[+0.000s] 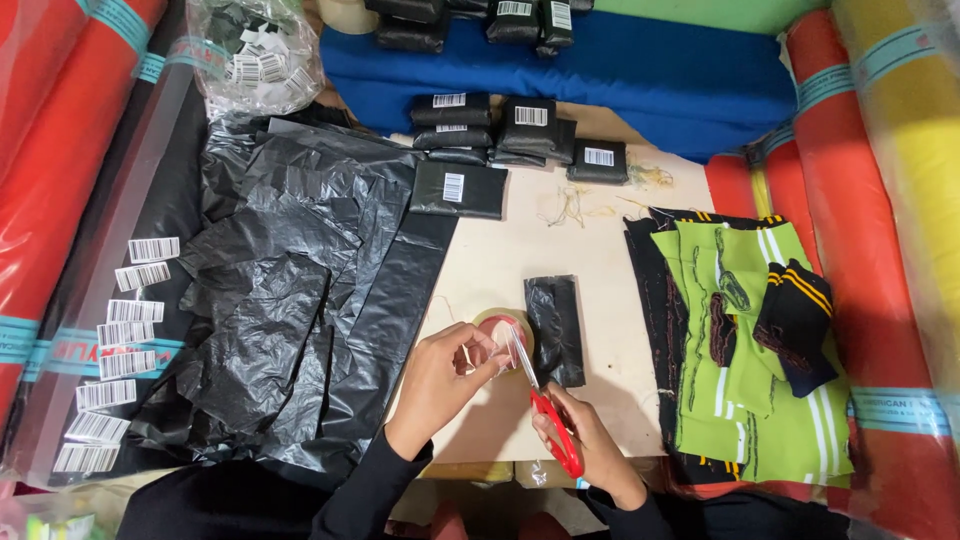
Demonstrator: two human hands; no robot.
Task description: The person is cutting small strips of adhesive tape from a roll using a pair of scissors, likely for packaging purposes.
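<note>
Several black plastic-wrapped packets with white barcode labels [470,150] already lie stacked at the far side of the pale desk [490,260], while one unlabelled black-wrapped packet [556,330] lies just beside the hands. The left hand [445,375] pinches a strip of clear tape drawn from the round roll of clear tape [497,325]. The right hand [580,425], fingers closed through red-handled scissors [545,400], angles the blades up against that strip.

A garment packing workshop: fabric rolls [60,150], barcode labels [125,340], bagged black packets [470,130].
</note>
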